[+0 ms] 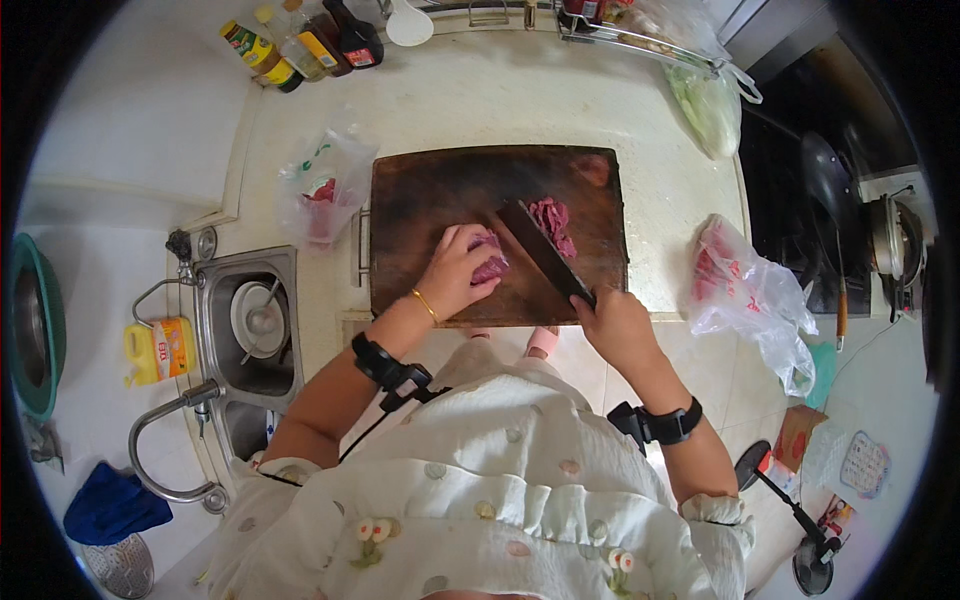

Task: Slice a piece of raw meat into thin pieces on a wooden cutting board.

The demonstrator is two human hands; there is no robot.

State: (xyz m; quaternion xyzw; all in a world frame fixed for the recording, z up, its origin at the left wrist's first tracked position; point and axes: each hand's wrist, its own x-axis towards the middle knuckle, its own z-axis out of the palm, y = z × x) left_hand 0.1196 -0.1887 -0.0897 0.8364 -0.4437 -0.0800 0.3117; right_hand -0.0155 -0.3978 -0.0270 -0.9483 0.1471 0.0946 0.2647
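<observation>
On a dark wooden cutting board [427, 180], my left hand [456, 274] grips a piece of raw red meat [489, 259], fingers curled over its far and left sides. My right hand [616, 319] is closed around the handle of a cleaver [546, 251], whose dark blade slants up and left across the board. Sliced raw meat [552, 225] lies in a heap just right of the blade. Between the blade and the held piece a narrow strip of board shows. The blade's lower edge is too unclear to tell if it touches the board.
A plastic bag with meat [322, 199] lies left of the board; another bag [739, 281] sits at the counter's right edge. Sauce bottles [322, 56] stand at the back left. The sink [292, 262] holds dishes. A wok [829, 176] rests on the stove at right.
</observation>
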